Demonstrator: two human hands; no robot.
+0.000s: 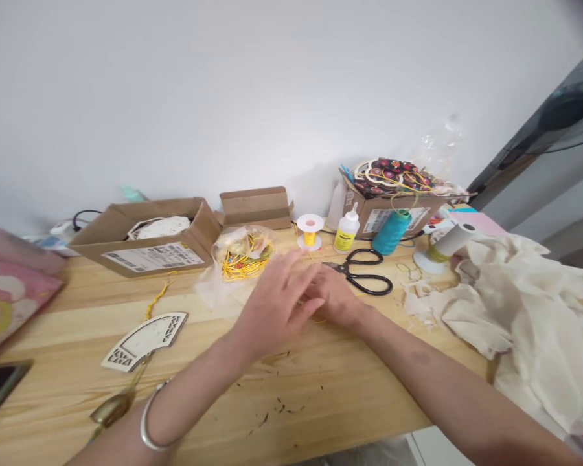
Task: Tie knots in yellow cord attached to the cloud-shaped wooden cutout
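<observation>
My left hand (278,303) is over the middle of the table, its fingers stretched out and slightly blurred, the thumb apart from them. It overlaps my right hand (336,296), whose fingers are mostly hidden behind it. A bit of yellow cord (319,320) shows just under the hands; whether either one holds it is unclear. Black-handled scissors (369,283) lie beside my right hand. Behind my left hand is a clear plastic bag with yellow cords (245,262). A spool of yellow thread (309,238) stands beyond both hands.
A cardboard box (148,252) stands back left; another box (376,213) holds patterned fabric pieces. A glue bottle (346,232) and teal thread cone (391,233) stand near it. Cream cloth (529,310) is heaped right. A fan-shaped piece (146,340) with a brass-coloured pendant (111,409) lies left.
</observation>
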